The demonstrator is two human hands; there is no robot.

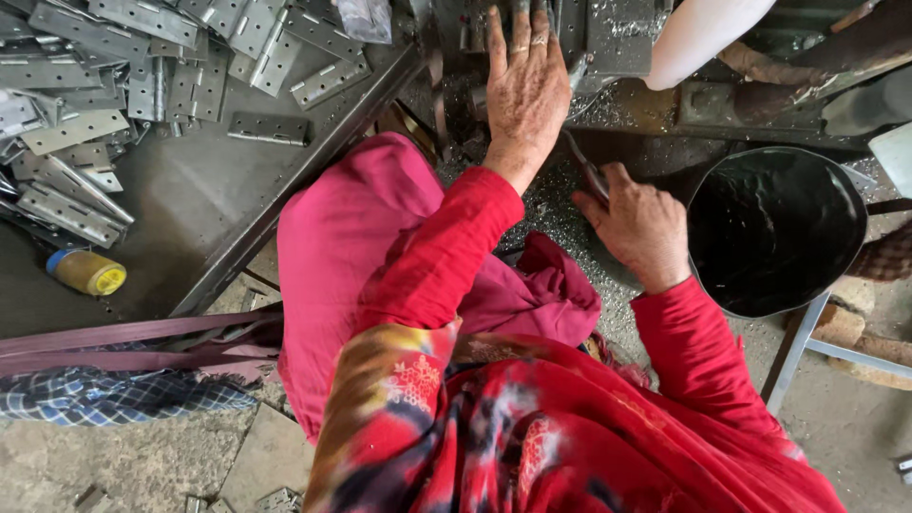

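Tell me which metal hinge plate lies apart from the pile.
The flat hinge plate alone on the bare tray, nearest its right edge; the others overlap in the heap.

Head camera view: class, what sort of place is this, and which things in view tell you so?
Probably a small metalworking shop. A heap of flat, punched metal plates lies on a steel table, shavings are strewn around the machine where the left hand rests, and a black basin sits beside the right hand.

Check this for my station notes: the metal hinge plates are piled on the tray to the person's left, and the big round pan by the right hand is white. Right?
Not quite. The head view shows the round pan is black, not white. The rest holds: the hinge plates are piled on the tray to the person's left, and the pan sits by the right hand.
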